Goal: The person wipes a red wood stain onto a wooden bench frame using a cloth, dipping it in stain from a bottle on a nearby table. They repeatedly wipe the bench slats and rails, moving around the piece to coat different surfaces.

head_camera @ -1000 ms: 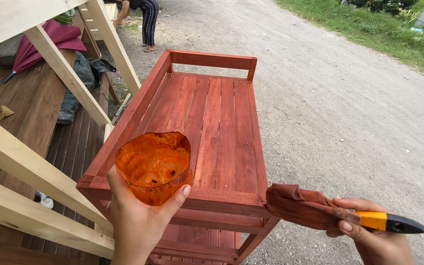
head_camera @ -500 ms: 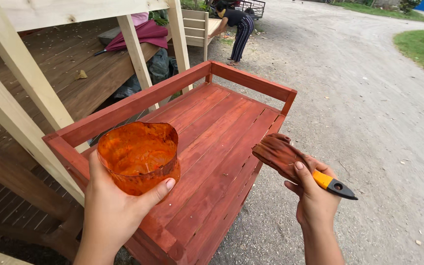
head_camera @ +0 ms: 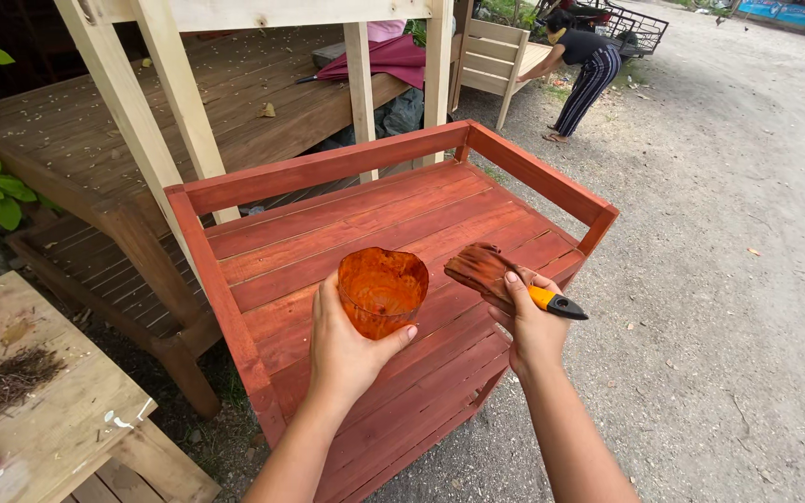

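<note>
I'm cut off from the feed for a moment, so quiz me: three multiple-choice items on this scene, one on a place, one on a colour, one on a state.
1. Where is the paintbrush?
A. in the right hand
B. lying on the gravel
C. standing in the cup

2. What colour is the slatted wooden cart?
A. blue
B. reddish-brown
C. white

3. How is the stained plastic cup held?
A. upside down
B. set down on the cart
C. mouth up in the left hand

Answers: 1 A, fingers wrap its orange handle. 2 B, every slat and rail is stained so. 3 C, the palm cradles it above the slats.
</note>
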